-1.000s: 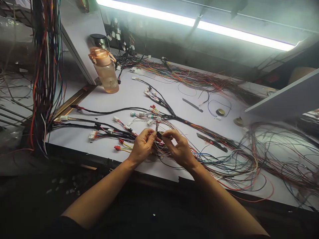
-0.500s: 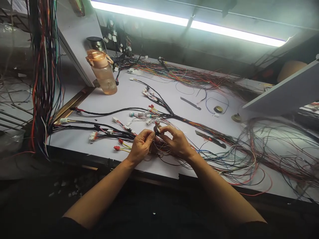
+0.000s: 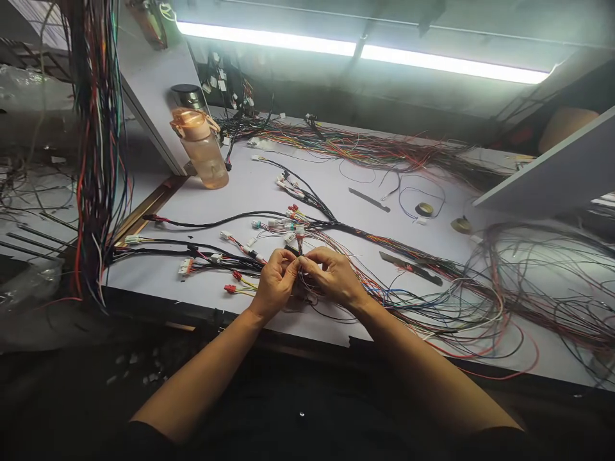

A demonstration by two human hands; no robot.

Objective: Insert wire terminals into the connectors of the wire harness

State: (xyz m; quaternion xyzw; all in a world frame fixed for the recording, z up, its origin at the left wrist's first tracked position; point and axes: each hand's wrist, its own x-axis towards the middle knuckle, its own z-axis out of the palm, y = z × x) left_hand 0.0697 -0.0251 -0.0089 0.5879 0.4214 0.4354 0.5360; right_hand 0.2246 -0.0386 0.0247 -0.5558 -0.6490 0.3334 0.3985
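My left hand and my right hand meet over the front part of the white table, both closed in a pinch on a thin bundle of wires. A small white connector tops this bundle, just above my fingertips. Around them lies a wire harness with black-wrapped branches. To the left of my left hand are a white connector block and red connectors. Loose thin wires pass beneath my right hand.
An orange bottle stands at the back left. Hanging wires drop at the left edge. Two flat dark tools and a tape roll lie right of centre. Loose wires spread over the right side.
My right hand's fingers have come down and closed in against my left fingertips on the wires. The connector now stands clear above them. The whole view has shifted slightly.
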